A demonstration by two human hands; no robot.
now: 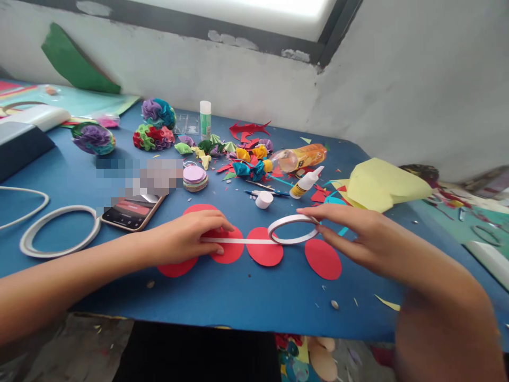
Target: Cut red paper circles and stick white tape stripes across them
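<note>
Several red paper circles lie in a row on the blue table, and a narrow white strip of tape (230, 241) runs across two of them. My left hand (199, 233) rests over the left circles, thumb and fingers apart, touching the strip on one red circle (228, 255). Between thumb and fingers my right hand (350, 231) pinches a roll of white tape (293, 218), tilted at the right edge of another red circle (264, 257). The strip reaches this roll. Below my right hand sits a separate red circle (323, 260).
A phone (133, 212) and a larger tape roll (59, 232) lie left. Behind are stacked paper discs (195, 178), a white cap (264, 200), a glue bottle (306, 183), an orange-labelled bottle (308, 156), a glue stick (205, 119) and paper flowers (154, 137). Yellow paper (384, 183) lies right.
</note>
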